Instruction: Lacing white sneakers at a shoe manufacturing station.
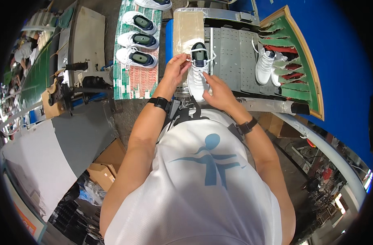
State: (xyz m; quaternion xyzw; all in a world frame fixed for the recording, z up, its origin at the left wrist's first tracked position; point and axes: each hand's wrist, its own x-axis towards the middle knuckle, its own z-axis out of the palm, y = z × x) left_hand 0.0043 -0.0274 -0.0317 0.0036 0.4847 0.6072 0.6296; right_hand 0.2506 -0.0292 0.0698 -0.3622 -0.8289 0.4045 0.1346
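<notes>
A white lace-up shoe [197, 83] lies in front of me, its toe toward me and its dark-lined opening facing away. A loose white shoelace [202, 50] loops over the opening. Beside the shoe's left edge, the fingers of my left hand [178, 68] are closed in a pinch on the lace. My right hand [221, 93] is at the shoe's right side, index finger stretched to the lacing and thumb apart near the toe. No held thing shows between that thumb and finger.
Several white shoes [138, 40] stand on a green, white and red covered board [141, 83] at the left. A pair of white shoes [264, 67] sits on the grey slatted conveyor [231, 61], before a wood-framed opening with green strips [294, 41]. A cardboard-coloured panel [188, 28] lies behind my shoe.
</notes>
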